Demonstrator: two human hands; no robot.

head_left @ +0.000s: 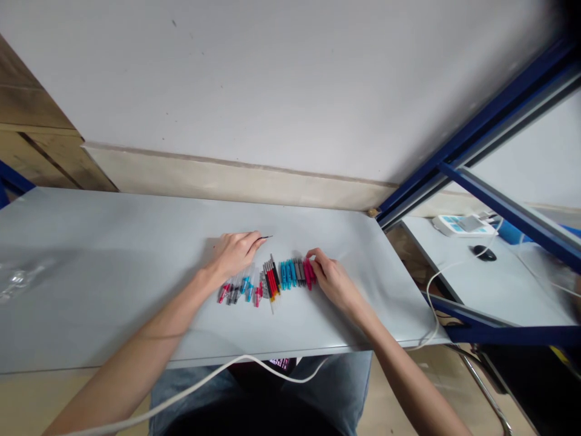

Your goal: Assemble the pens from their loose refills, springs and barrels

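My left hand (238,253) is closed in a pinch on a thin dark pen refill (267,237), its tip pointing right above the table. My right hand (333,278) bends its fingers around the upper end of a pink pen barrel (311,275) at the right end of a row. Beside it in that row lie grey pen barrels (298,272) and blue pen barrels (287,274). Several red and black refills (271,280) lie fanned out between the hands. Clear pen parts with coloured clips (247,287) are spread below my left hand.
The grey table (113,290) runs along a wall. Crumpled clear plastic (18,280) lies at its far left. A white cable (245,357) crosses in front of my lap. On the right, a blue frame (454,163) borders another table with a white device (465,225) and a black mouse (483,253).
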